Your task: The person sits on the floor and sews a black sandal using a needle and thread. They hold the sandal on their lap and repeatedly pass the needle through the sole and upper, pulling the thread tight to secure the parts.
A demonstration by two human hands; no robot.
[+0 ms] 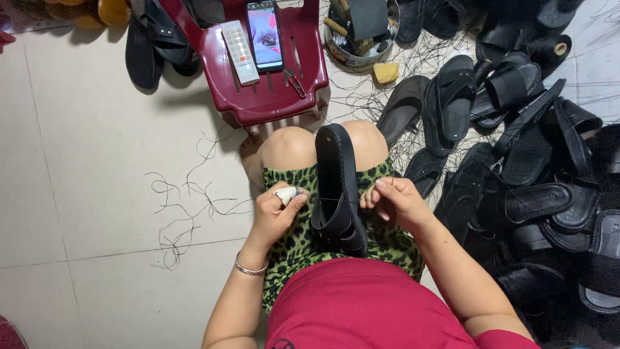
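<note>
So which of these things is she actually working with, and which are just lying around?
In use: sandal on the lap, left hand, right hand, thumb guard.

Lying about: sandal pile, red stool, phone, remote, tin of tools, loose thread.

Pale tiled floor [97, 194], dark red plastic stool [271, 97], seemingly indoors.

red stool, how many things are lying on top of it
3: a white remote-like bar on the left of the red stool, a phone with its screen lit in the middle, and small pliers to the right. Nothing seems hidden.
</note>
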